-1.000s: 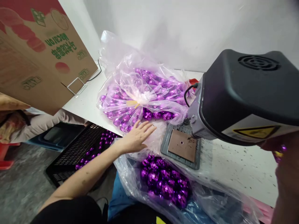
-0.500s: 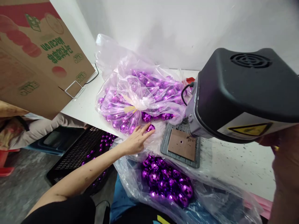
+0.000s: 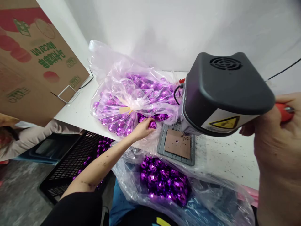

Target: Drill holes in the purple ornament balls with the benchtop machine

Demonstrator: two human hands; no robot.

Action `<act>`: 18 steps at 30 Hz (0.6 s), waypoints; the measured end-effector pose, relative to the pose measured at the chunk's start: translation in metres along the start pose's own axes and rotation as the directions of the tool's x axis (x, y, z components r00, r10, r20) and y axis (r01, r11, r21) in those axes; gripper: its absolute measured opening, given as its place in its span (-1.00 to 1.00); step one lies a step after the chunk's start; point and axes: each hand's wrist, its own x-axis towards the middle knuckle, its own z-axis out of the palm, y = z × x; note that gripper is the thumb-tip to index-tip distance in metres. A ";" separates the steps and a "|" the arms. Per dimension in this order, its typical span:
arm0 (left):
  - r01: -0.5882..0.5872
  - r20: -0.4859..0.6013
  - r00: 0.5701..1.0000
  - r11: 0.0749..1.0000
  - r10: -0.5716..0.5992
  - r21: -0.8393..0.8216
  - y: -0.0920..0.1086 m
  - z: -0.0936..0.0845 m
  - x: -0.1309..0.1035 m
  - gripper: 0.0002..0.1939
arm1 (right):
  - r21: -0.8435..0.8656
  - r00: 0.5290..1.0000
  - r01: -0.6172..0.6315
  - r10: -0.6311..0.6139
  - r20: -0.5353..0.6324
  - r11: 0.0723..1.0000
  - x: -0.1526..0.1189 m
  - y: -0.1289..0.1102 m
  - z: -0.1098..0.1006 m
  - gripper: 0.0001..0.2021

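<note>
My left hand (image 3: 142,129) is closed around a shiny purple mirror-faceted ball (image 3: 152,124) at the front edge of a tied clear plastic bag (image 3: 137,105) full of similar balls. At the right, my right hand (image 3: 278,141) wraps round a red handle (image 3: 285,112) beside a black-housed bench machine (image 3: 225,88) with a yellow warning label. Under the machine's head lies a grey base plate (image 3: 161,147) carrying a brown square pad (image 3: 182,150) with a small hole. An open plastic bag of purple balls (image 3: 164,180) rests on my lap.
A printed cardboard box (image 3: 35,84) stands at the left on the white table (image 3: 223,157). Below the table's left edge sits a black crate (image 3: 63,169) with purple balls. Another person's sleeve (image 3: 39,138) shows behind it. Dark shavings litter the table.
My left hand has gone from fingers spread over the ball to gripping it. The view has shifted, bringing my right hand and the red handle more into sight.
</note>
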 end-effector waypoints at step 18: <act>0.245 0.258 0.964 0.148 0.069 -0.958 0.045 0.017 -0.027 -0.54 | 0.067 1.000 -0.009 0.007 0.025 0.998 0.011 -0.001 0.003 -0.61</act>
